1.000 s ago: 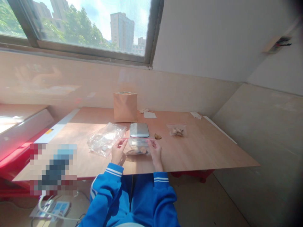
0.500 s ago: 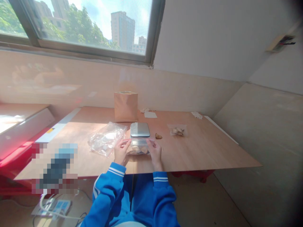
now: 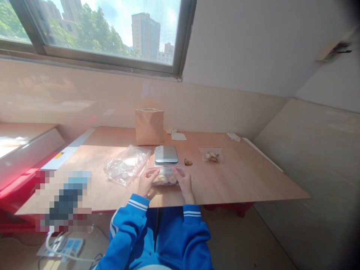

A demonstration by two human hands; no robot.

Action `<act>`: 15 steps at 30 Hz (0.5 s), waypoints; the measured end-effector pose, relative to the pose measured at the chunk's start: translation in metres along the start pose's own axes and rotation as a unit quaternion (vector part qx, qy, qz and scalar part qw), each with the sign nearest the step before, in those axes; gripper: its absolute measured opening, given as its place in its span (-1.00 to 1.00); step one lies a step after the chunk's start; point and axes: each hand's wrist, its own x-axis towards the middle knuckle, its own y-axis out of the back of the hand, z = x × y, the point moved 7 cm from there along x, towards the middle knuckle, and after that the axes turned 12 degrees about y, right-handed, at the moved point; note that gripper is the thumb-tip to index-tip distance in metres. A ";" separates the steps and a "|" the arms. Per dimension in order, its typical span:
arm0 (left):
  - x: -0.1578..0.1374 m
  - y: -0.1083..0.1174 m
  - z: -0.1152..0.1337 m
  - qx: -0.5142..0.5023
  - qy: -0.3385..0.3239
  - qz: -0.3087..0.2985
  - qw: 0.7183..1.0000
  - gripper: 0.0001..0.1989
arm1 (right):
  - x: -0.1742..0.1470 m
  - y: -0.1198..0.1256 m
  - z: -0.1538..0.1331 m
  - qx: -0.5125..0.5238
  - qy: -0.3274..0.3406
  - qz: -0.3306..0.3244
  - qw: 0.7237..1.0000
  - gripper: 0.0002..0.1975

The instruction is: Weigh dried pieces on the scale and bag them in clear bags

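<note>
A clear zip bag [image 3: 165, 178] with several pale brown dried slices inside is held low over the table, in front of the scale. My left hand [image 3: 146, 182] pinches its left top corner, and my right hand [image 3: 184, 181] grips the right top corner. The bag's red zip strip runs between both hands. Just beyond it lies the flat kitchen scale [image 3: 166, 154] with nothing on its steel plate. One loose brown slice [image 3: 188, 162] rests right of the scale. Farther right is a second zip bag [image 3: 211, 155] with similar pieces in it.
A brown paper bag [image 3: 149, 127] stands open-topped behind the scale. Crumpled clear plastic bags [image 3: 128, 165] lie to the left. A white card [image 3: 179, 136] is at the back, and whitish scraps [image 3: 233, 137] lie back right. A power strip [image 3: 71, 247] with cables is on the floor.
Both hands have drawn slightly closer together along the bag's top edge. The bag's mouth has dipped a little. Everything else on the table stays put.
</note>
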 end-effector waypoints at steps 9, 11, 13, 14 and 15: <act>-0.003 0.004 0.001 -0.010 0.018 0.037 0.999 -0.64 | -0.001 0.001 -0.001 -0.005 0.007 0.021 1.000 -0.66; -0.002 0.004 0.001 -0.012 0.012 0.028 0.999 -0.66 | -0.001 0.001 -0.001 0.003 0.001 0.018 1.000 -0.66; 0.000 0.003 0.000 -0.010 0.007 0.015 1.000 -0.67 | -0.001 0.000 -0.001 0.010 -0.009 0.004 1.000 -0.66; 0.000 0.002 -0.001 -0.008 0.008 0.008 1.000 -0.66 | -0.002 -0.002 -0.002 0.014 -0.014 -0.004 1.000 -0.66; 0.000 0.001 -0.002 -0.006 0.012 -0.002 1.000 -0.65 | -0.002 -0.004 -0.003 0.017 -0.017 -0.012 1.000 -0.67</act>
